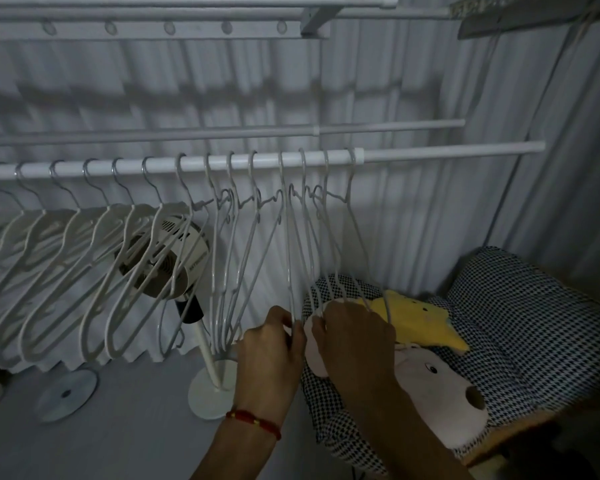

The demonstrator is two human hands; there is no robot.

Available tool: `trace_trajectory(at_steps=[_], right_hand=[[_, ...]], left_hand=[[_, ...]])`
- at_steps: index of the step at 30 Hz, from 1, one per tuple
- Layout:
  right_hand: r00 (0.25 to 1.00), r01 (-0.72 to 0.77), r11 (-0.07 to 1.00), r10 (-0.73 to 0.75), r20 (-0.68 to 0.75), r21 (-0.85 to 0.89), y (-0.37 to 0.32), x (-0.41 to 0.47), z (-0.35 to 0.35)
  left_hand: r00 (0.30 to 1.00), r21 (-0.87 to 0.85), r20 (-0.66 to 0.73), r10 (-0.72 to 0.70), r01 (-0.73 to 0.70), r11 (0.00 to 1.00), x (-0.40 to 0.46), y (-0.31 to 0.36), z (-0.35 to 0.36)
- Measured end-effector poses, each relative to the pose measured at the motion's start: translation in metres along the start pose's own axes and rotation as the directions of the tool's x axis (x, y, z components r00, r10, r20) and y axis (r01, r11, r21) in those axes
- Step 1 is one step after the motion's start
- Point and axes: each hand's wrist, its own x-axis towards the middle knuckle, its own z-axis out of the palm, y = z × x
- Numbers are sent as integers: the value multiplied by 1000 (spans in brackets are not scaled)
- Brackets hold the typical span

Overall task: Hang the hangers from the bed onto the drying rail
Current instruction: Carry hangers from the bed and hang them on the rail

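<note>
Head view, low centre of frame: left hand (274,344) has fingers curled, pinching the bottom end of one thin wire hanger. Right hand (355,336) just beside it, fingers curled down over the lower ends of the next few wire hangers, clamped on them as a bunch. Hands nearly touching. Red bead bracelet (255,422) on the left wrist.

Wire hangers (291,237): I count 8 hooks on the right half of the drying rail (430,152), all hooked over it, bodies hanging down and splayed toward the hands. Exact number gripped by the right hand: cannot tell, ends hidden under the fingers.

Thick white plastic hangers (84,271): 6 hooks clearly countable on the left half of the same rail, maybe one more cut off at the left edge. All tilted, bottoms swung toward lower left.

Second thinner rail (222,133) runs behind and above, bare. Perforated bar (136,27) along the top edge.

Behind the hangers, centre: white pedestal fan (174,254), round base on the floor. Flat grey disc (66,393) lower left.

Right side: checked cushion (534,323) with a yellow plush (426,323) and a white plush dog (440,393) lying on it, right forearm crossing over them. Bed itself not identifiable.
</note>
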Motion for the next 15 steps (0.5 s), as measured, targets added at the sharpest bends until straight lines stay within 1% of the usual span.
trace_trajectory(at_steps=[4, 8, 11, 15], right_hand=[[1000, -23, 999, 23, -2, -37, -3, 1, -3], [1000, 8, 1000, -8, -1, -16, -3, 0, -4], [1000, -4, 999, 4, 8, -34, -3, 1, -5], [1000, -10, 1000, 10, 15, -10, -2, 0, -4]], left_hand=[[999, -26, 50, -16, 18, 999, -1, 0, 0], [999, -29, 53, -8, 10, 1000, 0, 0, 1], [999, -43, 37, 4, -2, 999, 0, 1, 1], [999, -29, 40, -8, 9, 1000, 0, 0, 1]])
